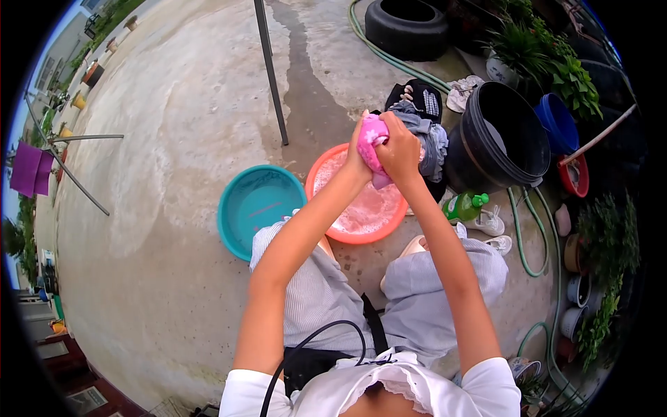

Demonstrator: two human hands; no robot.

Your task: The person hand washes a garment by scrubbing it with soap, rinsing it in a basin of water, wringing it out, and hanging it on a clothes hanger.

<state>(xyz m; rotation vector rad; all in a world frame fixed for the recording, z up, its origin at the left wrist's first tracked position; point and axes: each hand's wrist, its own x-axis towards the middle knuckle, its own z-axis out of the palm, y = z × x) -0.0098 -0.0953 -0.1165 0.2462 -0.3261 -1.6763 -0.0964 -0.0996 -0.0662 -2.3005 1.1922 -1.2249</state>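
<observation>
Both hands are raised over an orange basin (397, 228) of sudsy water, with a bunched pink cloth (373, 142) between them. My left hand (358, 149) is closed round the cloth's left side. On the right side, my right hand (401, 149) wraps its fingers over the same cloth. A short end of the cloth hangs below the hands. Left of the orange basin stands a teal basin (240, 208) with water in it. A pile of grey and dark clothes (432, 142) lies just right of my right hand.
A large black bucket (462, 149) stands at the right, with a green bottle (462, 207) and white shoes (490, 221) before it. A metal pole (272, 76) rises beyond the basins. Green hoses (545, 240), a tyre (406, 35) and potted plants line the right side.
</observation>
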